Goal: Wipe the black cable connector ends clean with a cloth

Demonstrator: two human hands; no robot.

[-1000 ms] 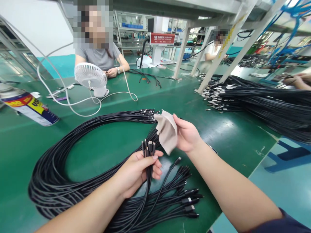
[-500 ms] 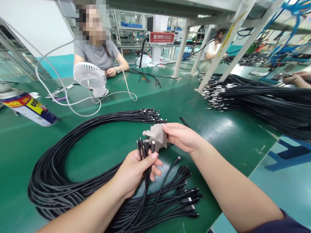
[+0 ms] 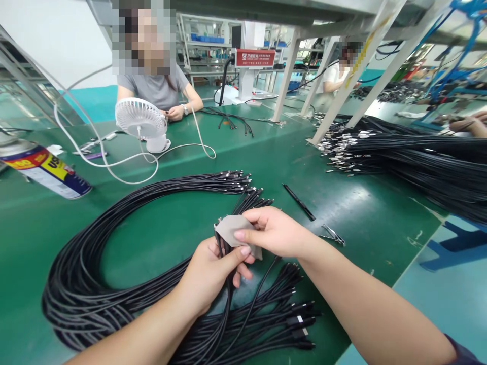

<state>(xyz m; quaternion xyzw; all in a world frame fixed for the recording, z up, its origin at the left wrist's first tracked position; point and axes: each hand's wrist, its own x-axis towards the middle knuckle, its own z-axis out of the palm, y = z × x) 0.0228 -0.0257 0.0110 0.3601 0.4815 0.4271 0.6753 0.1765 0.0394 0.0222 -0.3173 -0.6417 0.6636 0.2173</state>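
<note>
grey cloth (image 3: 231,229) hides most tips of held cables (image 3: 229,299); left edge crops a can (image 3: 47,170)

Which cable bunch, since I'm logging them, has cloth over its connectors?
The small bunch in the left hand: gray cloth overlaps its top; bunches on the table show bare connectors.

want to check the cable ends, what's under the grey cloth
Black cables from the left hand reach under the grey cloth; their ends are mostly covered and can't be counted.

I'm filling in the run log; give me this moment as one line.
left hand: holds cables | right hand: holds grey cloth over their tips | green table: curved cable bundle
</note>
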